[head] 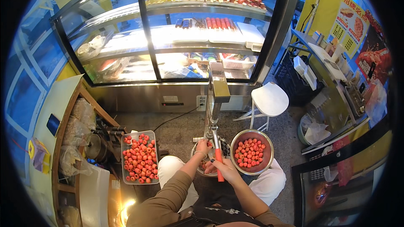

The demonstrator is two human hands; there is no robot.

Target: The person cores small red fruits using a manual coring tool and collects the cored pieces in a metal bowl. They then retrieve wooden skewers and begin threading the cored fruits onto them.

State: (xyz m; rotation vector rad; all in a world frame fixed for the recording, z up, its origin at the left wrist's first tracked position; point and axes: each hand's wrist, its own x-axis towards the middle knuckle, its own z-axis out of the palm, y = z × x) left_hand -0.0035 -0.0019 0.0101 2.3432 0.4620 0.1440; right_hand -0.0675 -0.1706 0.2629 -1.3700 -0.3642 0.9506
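A metal lever press with an orange-red handle stands in front of me. My left hand is at the press, its fingers on a small red fruit. At the lower end of the handle is my right hand, its fingers against the grip. Under both hands sits a bowl, partly hidden by them. To the left, a clear plastic tub holds many red fruits, some with a hole at the core. A steel bowl of red fruits rests by my right knee.
Ahead stands a glass display case with skewered fruit on trays. A white folding stool is at front right. Wooden shelving with bagged goods lines the left. A metal worktable and a basin are at right.
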